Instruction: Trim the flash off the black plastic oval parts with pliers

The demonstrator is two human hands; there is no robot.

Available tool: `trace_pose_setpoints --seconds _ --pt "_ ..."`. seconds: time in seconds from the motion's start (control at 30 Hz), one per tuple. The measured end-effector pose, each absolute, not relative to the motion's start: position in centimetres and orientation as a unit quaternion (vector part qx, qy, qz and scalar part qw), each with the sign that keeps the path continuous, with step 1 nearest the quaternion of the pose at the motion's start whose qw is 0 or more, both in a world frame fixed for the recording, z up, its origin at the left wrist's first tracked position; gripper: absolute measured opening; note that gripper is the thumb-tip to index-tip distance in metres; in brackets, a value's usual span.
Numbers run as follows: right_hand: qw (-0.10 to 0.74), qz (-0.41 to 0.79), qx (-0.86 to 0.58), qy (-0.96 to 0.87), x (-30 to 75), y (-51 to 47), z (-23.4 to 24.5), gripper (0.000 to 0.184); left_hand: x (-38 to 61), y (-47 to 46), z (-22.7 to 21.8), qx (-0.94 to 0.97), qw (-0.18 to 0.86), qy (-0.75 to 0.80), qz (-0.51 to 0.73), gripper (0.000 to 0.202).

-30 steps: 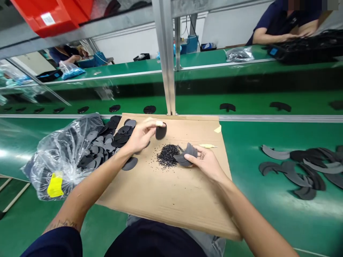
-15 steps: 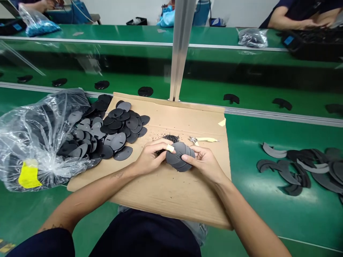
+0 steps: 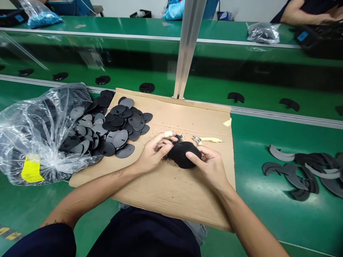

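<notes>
My right hand point(image 3: 210, 162) is closed on a round black plastic disc point(image 3: 184, 157), thumb on its face and fingers behind its right edge. The disc's dark, smooth-looking side faces up. At the disc's upper left edge, my left hand point(image 3: 155, 151) has its fingers bent and its thumb and index finger apart; whether the thumb touches the disc I cannot tell. Pale tape wraps the index finger. Small black scraps point(image 3: 178, 137) lie behind the disc on a cardboard sheet point(image 3: 160, 192). Nippers point(image 3: 209, 140) with yellow handles rest just beyond my right hand.
Black discs point(image 3: 125, 117) are heaped at left, spilling from a clear plastic bag point(image 3: 43, 128). Curved black pieces point(image 3: 297, 171) lie on the green table at right. A metal post point(image 3: 187, 53) rises behind the cardboard. More parts point(image 3: 147, 87) sit along the green strip; another person's arm point(image 3: 302, 16) shows beyond.
The disc has turned from its lighter, marked side to a darker face. My left index finger has lifted off it, while my right hand keeps hold. The view has shifted slightly.
</notes>
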State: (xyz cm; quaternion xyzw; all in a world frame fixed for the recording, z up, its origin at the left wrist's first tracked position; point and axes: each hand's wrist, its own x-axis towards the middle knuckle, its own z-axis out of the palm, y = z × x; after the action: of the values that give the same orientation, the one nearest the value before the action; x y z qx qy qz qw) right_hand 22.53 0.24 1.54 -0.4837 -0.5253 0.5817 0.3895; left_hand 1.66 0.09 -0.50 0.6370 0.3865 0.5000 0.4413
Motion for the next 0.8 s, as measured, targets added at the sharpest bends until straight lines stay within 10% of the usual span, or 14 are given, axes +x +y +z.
trace_pose_setpoints --seconds 0.27,0.8 --pt "0.412 0.399 -0.41 -0.71 22.2 -1.1 1.1 0.011 1.8 -0.3 0.4 0.723 0.324 0.341 0.506 0.024" --pt "0.406 0.315 -0.329 -0.793 22.5 -0.6 0.0 0.023 1.5 -0.4 0.5 0.82 0.185 0.278 0.466 0.024"
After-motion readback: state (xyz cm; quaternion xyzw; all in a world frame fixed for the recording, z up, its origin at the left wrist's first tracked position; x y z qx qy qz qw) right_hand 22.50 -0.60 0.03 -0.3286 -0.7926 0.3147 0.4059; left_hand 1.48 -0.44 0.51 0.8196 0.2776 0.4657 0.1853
